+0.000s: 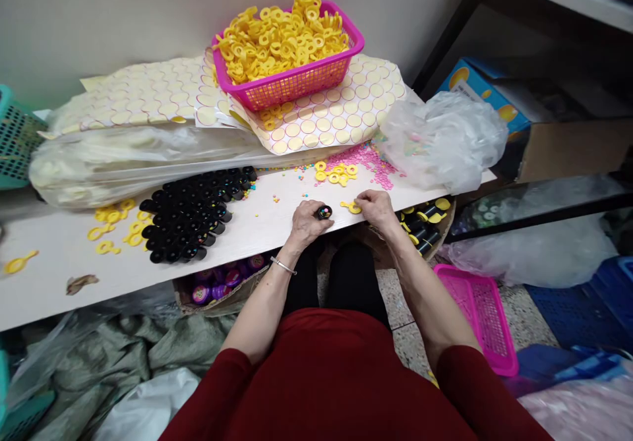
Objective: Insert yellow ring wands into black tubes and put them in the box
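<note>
My left hand (pixel 307 222) is closed around a small black tube (pixel 324 212) at the table's front edge. Bits of coloured candy show in the tube's open top. Just to the right, my right hand (pixel 376 207) pinches a yellow ring-shaped cap (pixel 352 207) by one end, apart from the tube. Several more yellow caps (pixel 337 174) lie behind my hands, beside a spread of pink candy beads (pixel 368 163). To the left, many black tubes (pixel 185 220) stand packed together, some with candy bits in them.
A pink basket (pixel 297 84) heaped with yellow caps stands on sticker sheets (pixel 316 124) at the back. A plastic bag (pixel 450 138) lies at right. Below the edge are a box of finished tubes (pixel 429 233) and a box of purple items (pixel 222 286).
</note>
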A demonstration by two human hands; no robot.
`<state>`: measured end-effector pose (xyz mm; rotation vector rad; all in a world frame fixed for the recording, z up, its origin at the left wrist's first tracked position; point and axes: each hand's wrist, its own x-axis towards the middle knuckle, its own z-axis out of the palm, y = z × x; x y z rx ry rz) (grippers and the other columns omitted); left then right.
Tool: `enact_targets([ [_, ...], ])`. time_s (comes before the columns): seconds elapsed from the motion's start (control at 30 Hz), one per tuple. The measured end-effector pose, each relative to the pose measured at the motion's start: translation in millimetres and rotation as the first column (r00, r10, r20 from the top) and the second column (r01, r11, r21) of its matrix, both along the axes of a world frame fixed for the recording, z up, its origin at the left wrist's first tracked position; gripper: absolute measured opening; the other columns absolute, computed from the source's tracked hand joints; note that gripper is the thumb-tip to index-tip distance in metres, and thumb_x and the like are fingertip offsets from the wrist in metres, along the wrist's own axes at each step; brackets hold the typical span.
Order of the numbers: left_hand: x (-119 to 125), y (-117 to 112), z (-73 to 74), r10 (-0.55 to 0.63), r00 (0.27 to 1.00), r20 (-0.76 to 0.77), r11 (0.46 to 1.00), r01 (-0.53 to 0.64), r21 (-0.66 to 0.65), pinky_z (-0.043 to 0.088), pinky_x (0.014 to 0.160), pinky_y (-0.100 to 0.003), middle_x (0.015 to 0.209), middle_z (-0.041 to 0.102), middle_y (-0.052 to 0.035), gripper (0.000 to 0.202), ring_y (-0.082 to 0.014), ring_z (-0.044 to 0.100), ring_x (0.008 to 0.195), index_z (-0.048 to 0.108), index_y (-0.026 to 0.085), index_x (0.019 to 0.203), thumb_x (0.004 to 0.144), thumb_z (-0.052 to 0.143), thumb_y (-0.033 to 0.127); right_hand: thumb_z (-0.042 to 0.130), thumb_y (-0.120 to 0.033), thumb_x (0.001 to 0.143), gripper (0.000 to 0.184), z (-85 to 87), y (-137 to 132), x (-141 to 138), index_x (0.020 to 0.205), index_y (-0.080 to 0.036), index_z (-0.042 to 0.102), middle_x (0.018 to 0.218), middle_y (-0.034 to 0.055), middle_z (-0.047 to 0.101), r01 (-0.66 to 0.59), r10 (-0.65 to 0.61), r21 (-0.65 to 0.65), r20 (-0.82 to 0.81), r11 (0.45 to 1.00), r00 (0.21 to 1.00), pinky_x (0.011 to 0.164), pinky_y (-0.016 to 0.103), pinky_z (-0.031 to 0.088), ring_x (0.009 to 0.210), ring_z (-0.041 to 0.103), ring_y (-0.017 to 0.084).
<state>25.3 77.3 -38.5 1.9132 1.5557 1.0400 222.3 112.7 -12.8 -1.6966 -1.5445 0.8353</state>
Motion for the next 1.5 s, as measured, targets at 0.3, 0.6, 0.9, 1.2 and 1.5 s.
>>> enact_targets([
  [0.3,1,-3,4.3,0.057,0.998,0.041,0.998,-0.057,0.021,0.048,0.082,-0.033,0.088,0.065,-0.0018,0.032,-0.0184,0.057,0.087,0.065,0.018,0.079,0.052,0.081,0.023,0.061,-0.034,0.073,0.023,0.6,-23,-7,0.089,-0.018,0.063,0.096,0.0087,0.057,-0.23,0.179,0.054,0.468,0.972,0.865,0.067,0.034,0.043,0.083,0.056,0.023],
  [0.6,0,-3,0.3,0.021,1.0,0.018,0.999,-0.022,0.024,0.047,0.081,-0.031,0.086,0.066,-0.0024,0.019,-0.0177,0.058,0.086,0.066,0.019,0.077,0.06,0.075,0.02,0.057,-0.043,0.08,0.025,18.0,-30,-39,0.089,-0.02,0.062,0.089,0.006,0.059,-0.434,0.35,0.34,0.282,0.834,0.893,0.076,0.033,0.044,0.085,0.053,0.021],
  [0.9,0,-2,-5.7,0.017,0.999,0.05,0.996,-0.021,0.089,0.046,0.081,-0.03,0.086,0.065,-0.002,0.01,-0.0168,0.057,0.085,0.063,0.02,0.072,0.065,0.064,0.012,0.053,-0.034,0.082,0.019,28.3,-34,-58,0.087,-0.019,0.064,0.09,0.0073,0.059,-0.517,0.349,0.222,0.518,0.827,0.781,0.073,0.031,0.042,0.087,0.053,0.022],
  [1.2,-2,-6,-1.8,-0.008,0.965,0.261,1.0,0.004,0.018,0.047,0.08,-0.03,0.085,0.064,-0.0032,0.01,-0.0165,0.057,0.084,0.064,0.018,0.068,0.06,0.065,0.012,0.054,-0.024,0.076,0.015,32.3,-31,-60,0.08,-0.017,0.067,0.085,0.0062,0.057,-0.529,0.392,0.155,0.509,0.835,0.767,0.066,0.029,0.039,0.079,0.052,0.019],
  [1.5,11,-10,17.5,0.229,0.719,0.656,0.953,-0.029,-0.301,0.038,0.054,-0.02,0.062,0.054,0.0022,0.027,-0.0077,0.046,0.057,0.061,0.015,0.069,0.072,0.062,0.042,0.056,-0.028,0.076,0.015,21.0,-30,-61,0.071,-0.017,0.066,0.071,0.0018,0.05,-0.415,0.351,0.259,0.258,0.872,0.9,0.061,0.027,0.039,0.066,0.048,0.014],
])
